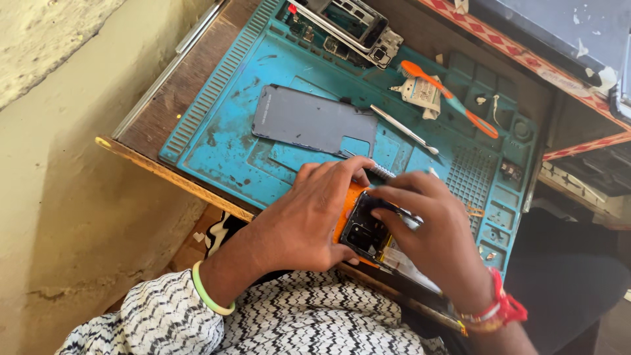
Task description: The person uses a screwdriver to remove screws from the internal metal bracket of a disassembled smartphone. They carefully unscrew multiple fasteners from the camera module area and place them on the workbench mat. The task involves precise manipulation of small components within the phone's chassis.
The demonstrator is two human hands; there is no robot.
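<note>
My left hand (309,217) clamps the opened phone (368,233) on the mat's (217,131) near edge; my right hand (430,230) pinches tweezers (401,213) over its board. Better kept steady, tips low.

One head-worn view looks steeply down from close above, tilted, onto the tabletop (164,112) with its blue mat (276,158); the wearer's lap lies near, the wall left.

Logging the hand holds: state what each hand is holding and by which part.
Left hand steadies the opened phone by its left edge. Right hand pinches a thin metal tool over it; the exact grip is hidden.
</note>
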